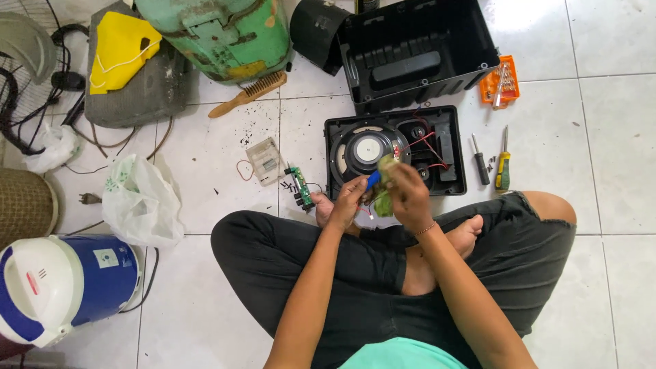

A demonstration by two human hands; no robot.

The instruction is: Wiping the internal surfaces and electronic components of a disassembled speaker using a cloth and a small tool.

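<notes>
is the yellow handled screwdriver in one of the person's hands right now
No, the yellow handled screwdriver lies on the floor tiles, right of the speaker panel.

A single head-worn camera looks steeply down from close above at the lap and the tiled floor [225, 287] ahead.

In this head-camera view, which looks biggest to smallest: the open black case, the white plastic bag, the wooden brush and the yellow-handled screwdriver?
1. Open black case, clearly the largest.
2. White plastic bag.
3. Wooden brush.
4. Yellow-handled screwdriver, the smallest.
All lie on the tiled floor at much the same distance from the camera, so the order is fairly safe.
</notes>
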